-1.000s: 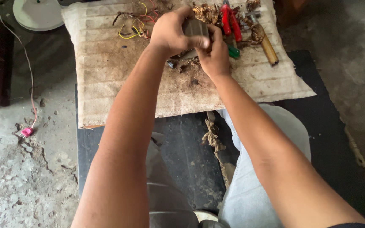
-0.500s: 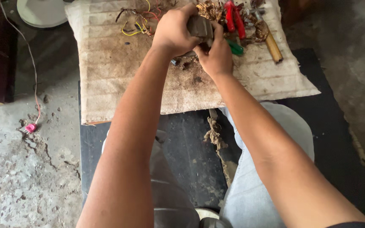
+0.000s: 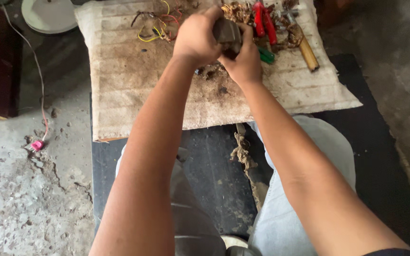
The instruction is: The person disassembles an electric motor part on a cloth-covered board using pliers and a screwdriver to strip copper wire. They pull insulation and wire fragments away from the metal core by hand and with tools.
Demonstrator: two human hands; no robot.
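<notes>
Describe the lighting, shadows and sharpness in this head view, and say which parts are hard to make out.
Head view: soft, even daylight, no glare; the dirty cloth mat is brightest, while the black mat underneath goes dim. The forearms look stretched by the wide lens. The left hand and right hand are slightly soft, and the dark object they grip is too shadowed to identify. The red-handled pliers stay clear.

hands (image 3: pixel 221 45) shifted slightly left (both gripping), dark block (image 3: pixel 227 34) tilted
</notes>
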